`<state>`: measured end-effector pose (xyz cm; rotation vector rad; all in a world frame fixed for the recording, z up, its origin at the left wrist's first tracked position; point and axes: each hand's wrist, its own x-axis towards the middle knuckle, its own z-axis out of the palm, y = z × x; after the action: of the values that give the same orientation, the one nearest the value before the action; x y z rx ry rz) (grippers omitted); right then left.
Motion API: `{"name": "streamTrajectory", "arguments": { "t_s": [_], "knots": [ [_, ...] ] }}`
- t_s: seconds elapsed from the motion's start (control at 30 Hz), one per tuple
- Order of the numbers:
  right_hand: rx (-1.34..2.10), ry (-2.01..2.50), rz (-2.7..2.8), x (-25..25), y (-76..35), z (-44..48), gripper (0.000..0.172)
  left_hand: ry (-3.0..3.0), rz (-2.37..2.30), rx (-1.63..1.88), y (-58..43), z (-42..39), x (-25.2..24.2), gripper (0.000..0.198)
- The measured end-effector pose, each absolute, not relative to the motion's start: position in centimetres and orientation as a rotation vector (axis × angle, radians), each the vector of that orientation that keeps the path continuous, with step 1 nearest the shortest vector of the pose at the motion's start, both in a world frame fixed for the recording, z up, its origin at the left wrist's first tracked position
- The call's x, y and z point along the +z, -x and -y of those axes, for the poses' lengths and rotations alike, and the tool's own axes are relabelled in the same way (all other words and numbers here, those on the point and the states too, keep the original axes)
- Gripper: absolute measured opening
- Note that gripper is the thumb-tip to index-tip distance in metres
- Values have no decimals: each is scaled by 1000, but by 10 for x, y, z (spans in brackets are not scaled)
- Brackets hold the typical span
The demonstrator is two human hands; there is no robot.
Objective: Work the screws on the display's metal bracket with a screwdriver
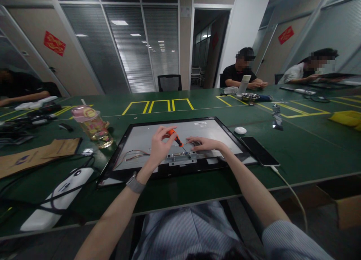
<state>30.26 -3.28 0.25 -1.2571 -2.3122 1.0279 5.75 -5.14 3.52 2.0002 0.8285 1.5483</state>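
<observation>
My left hand [161,144] grips an orange and black screwdriver [176,136] by its handle. The shaft slants down to a metal bracket [182,158] on the near edge of a flat display panel [138,136]. The panel lies on the table with its grey side up and a black frame around it. Over the panel, just right of the screwdriver, my right hand [205,143] is held low with its fingers stretched left and slightly bent. Its fingertips come close to the shaft; whether they touch it is unclear. Thin wires [132,153] lie left of the bracket.
Right of the panel are a black phone [260,150] with a white cable and a white earbud case [240,130]. On the left stand a drink cup [94,126], a brown paper bag [39,154] and a white power bank-like device [58,200]. Several people sit around the green table [203,106].
</observation>
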Motion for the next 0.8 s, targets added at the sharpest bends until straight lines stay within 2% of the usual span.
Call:
{"name": "streamTrajectory", "arguments": {
  "t_s": [0.13, 0.3, 0.4, 0.47, 0.53, 0.6, 0.8],
  "knots": [
    [1037, 1226, 2336, 4, -301, 33, 64, -2107, -819, 1440, -65, 52, 28, 14],
    [1019, 1214, 2352, 2, -301, 31, 62, -2246, -853, 1470, -65, 54, 28, 16],
    [1005, 1208, 2346, -4, -303, 29, 63, -2469, -780, 1371, -66, 72, 31, 20],
    [996, 1216, 2332, -7, -305, 29, 66, -2668, -698, 1323, -76, 96, 26, 33],
    [977, 1192, 2348, -9, -306, 29, 63, -2983, -297, 1111, -95, 127, 11, 49],
    [983, 1176, 2358, -9, -306, 28, 61, -3194, -42, 826, -118, 153, -9, 49],
    [990, 1176, 2372, -9, -306, 23, 64, -3331, -313, 619, -153, 172, -46, 47]
  ]
}}
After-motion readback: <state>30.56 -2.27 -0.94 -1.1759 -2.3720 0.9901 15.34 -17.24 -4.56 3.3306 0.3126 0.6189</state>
